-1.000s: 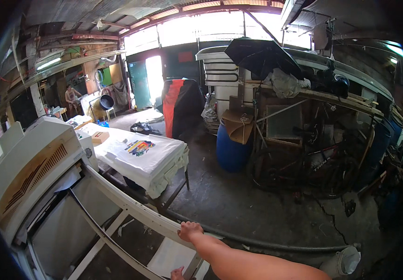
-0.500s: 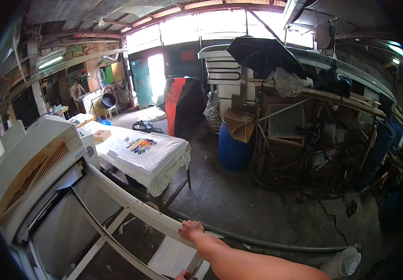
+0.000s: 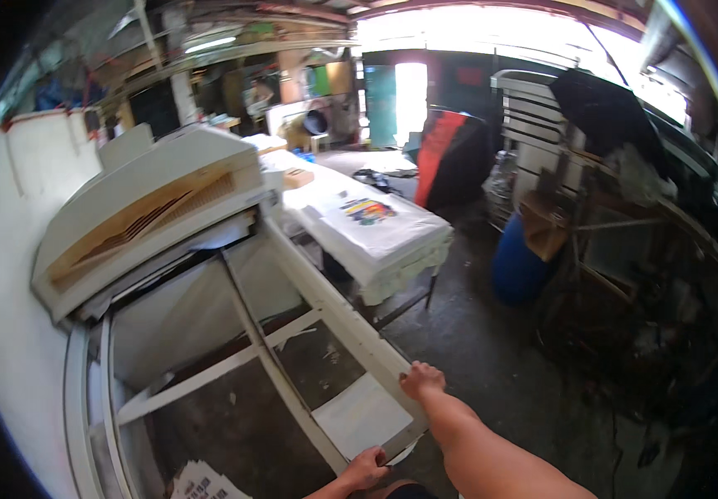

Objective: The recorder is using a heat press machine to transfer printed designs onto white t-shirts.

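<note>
A long white metal frame (image 3: 350,333) with open bays runs from a big white machine hood (image 3: 159,200) toward me. My right hand (image 3: 423,380) has its fingers curled over the outer rail of this frame. Lower down, my left hand (image 3: 367,467) is closed at the frame's near end; what its fingers grip is hard to make out. A white sheet (image 3: 363,416) lies inside the frame between the two hands. At the bottom edge shows part of a white piece with dark print (image 3: 205,482).
Beyond the rail stands a table with white cloth (image 3: 392,241) bearing a colourful print. A blue barrel (image 3: 521,262) stands right of it, beside a cluttered rack with an open black umbrella (image 3: 608,116). A red and black covered object (image 3: 450,158) stands farther back.
My view has swung left, so the scene sits farther right and more of the frame shows. The left hand has come further into view; the right hand stays on the rail.
</note>
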Demonstrator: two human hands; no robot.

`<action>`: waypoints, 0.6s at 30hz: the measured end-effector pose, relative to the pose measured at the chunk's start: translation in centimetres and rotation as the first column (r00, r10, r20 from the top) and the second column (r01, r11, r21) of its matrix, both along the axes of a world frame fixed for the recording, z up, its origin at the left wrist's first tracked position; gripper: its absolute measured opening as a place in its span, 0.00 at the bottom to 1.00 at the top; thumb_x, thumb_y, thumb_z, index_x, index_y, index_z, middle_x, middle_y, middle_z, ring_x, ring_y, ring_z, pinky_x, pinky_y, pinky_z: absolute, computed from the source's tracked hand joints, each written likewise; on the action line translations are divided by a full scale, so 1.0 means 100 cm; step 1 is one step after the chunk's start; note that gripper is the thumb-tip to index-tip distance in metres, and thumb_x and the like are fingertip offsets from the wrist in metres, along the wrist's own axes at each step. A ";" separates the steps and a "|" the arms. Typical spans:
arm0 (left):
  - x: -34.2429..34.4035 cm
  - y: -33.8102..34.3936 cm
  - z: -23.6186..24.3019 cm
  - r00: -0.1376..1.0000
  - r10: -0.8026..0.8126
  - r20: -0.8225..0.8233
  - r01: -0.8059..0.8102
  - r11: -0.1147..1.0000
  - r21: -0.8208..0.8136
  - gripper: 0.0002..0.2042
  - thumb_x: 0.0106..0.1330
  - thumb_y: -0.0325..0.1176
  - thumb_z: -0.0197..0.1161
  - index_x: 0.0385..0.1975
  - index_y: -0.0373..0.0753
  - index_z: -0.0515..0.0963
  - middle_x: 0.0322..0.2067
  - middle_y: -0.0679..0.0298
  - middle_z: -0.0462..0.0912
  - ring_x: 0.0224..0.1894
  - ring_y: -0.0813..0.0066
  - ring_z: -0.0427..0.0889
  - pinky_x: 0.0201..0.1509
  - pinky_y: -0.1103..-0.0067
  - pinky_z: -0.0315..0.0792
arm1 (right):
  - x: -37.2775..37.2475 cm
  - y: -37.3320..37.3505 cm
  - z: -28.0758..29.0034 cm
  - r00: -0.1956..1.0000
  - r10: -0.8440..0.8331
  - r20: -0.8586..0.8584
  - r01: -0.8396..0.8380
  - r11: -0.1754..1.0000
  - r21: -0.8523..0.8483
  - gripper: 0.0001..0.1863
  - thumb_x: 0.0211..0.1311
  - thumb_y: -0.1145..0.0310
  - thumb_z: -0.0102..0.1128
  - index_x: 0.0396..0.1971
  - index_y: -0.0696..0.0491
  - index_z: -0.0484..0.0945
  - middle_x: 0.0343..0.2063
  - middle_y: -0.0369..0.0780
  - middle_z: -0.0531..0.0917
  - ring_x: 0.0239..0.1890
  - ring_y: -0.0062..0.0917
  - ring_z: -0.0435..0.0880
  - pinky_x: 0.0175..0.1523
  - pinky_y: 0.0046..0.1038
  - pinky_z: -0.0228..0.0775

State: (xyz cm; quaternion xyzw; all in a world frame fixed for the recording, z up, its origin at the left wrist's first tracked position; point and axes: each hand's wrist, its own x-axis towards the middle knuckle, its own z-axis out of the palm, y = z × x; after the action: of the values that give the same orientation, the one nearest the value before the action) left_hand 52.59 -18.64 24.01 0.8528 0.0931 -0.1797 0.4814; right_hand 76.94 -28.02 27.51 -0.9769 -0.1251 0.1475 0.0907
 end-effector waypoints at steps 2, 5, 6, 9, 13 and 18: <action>-0.005 -0.006 0.003 0.989 0.124 0.078 -0.124 0.992 -0.011 0.18 0.51 0.39 0.62 0.37 0.35 0.70 0.31 0.57 0.77 0.35 0.63 0.77 0.40 0.71 0.70 | 0.000 0.001 -0.002 0.999 0.042 0.000 -0.042 0.999 -0.011 0.26 0.57 0.48 0.47 0.46 0.52 0.72 0.48 0.44 0.76 0.51 0.37 0.76 0.54 0.36 0.67; -0.011 0.001 0.003 0.980 0.181 0.086 -0.173 0.980 -0.096 0.17 0.50 0.40 0.63 0.34 0.34 0.71 0.30 0.58 0.76 0.33 0.65 0.75 0.39 0.73 0.69 | -0.005 0.008 -0.002 0.998 0.060 0.011 -0.060 0.998 -0.005 0.26 0.57 0.47 0.47 0.45 0.53 0.72 0.47 0.45 0.76 0.50 0.37 0.76 0.54 0.36 0.67; -0.009 0.004 -0.002 0.990 0.117 0.078 -0.106 0.985 -0.135 0.17 0.50 0.40 0.64 0.33 0.33 0.71 0.30 0.58 0.76 0.32 0.66 0.74 0.39 0.73 0.68 | -0.007 0.010 0.000 0.998 0.054 0.021 -0.054 0.999 -0.002 0.26 0.56 0.47 0.48 0.45 0.54 0.73 0.46 0.46 0.77 0.50 0.37 0.76 0.54 0.36 0.68; -0.008 0.004 -0.011 0.993 0.038 0.114 -0.023 0.992 -0.127 0.18 0.50 0.41 0.64 0.31 0.33 0.71 0.29 0.59 0.75 0.33 0.67 0.74 0.39 0.74 0.68 | -0.009 0.007 0.003 0.998 0.058 0.016 -0.058 0.998 0.005 0.27 0.56 0.47 0.48 0.44 0.55 0.73 0.46 0.46 0.77 0.50 0.38 0.77 0.54 0.36 0.68; -0.006 0.001 -0.005 0.995 0.042 0.089 -0.029 0.989 -0.147 0.18 0.49 0.42 0.65 0.32 0.34 0.72 0.30 0.59 0.75 0.35 0.68 0.73 0.40 0.74 0.68 | -0.007 0.003 0.000 0.999 0.041 0.004 -0.041 0.999 0.006 0.27 0.56 0.47 0.48 0.45 0.55 0.72 0.46 0.46 0.77 0.50 0.38 0.77 0.54 0.36 0.68; -0.004 0.007 -0.048 0.998 0.033 0.058 -0.025 0.992 -0.122 0.20 0.49 0.43 0.65 0.35 0.33 0.72 0.32 0.58 0.75 0.36 0.67 0.74 0.44 0.74 0.68 | -0.008 0.005 0.002 0.999 0.046 -0.004 -0.046 0.999 0.016 0.26 0.57 0.48 0.48 0.45 0.55 0.72 0.46 0.46 0.77 0.50 0.38 0.77 0.54 0.36 0.68</action>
State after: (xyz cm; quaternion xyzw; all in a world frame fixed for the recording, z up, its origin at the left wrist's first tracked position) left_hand 52.17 -17.96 19.26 0.8255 0.0798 -0.1523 0.5376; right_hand 76.16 -27.49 27.72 -0.9728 -0.1484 0.1505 0.0951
